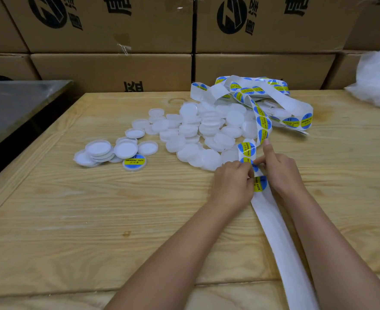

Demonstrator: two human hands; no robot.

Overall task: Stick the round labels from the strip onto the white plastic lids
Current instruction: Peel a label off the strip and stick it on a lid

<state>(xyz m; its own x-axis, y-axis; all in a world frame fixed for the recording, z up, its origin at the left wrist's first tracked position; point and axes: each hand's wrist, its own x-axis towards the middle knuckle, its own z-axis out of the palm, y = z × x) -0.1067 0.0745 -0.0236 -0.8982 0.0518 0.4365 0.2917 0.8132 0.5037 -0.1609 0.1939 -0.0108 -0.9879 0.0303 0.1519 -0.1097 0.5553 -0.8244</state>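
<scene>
- both hands meet on the strip (280, 249), right at the near edge of the lids (207, 128).
- your left hand (233, 180) has its fingers curled, pinching the strip at a half-hidden label (248, 161). can't tell if the label's off the backing.
- your right hand (280, 173) pinches the same spot from the other side, index finger stretched out along the strip.
- bare backing runs down between your arms, and the labelled part loops over the lids into a tangle at the back.
- lids are heaped loose mid-table (95, 209), with a smaller bunch to the left.
- one labelled lid (134, 162) sits at the front of that bunch.
- boxes (117, 70) behind, plastic bag (379, 79) far right.
</scene>
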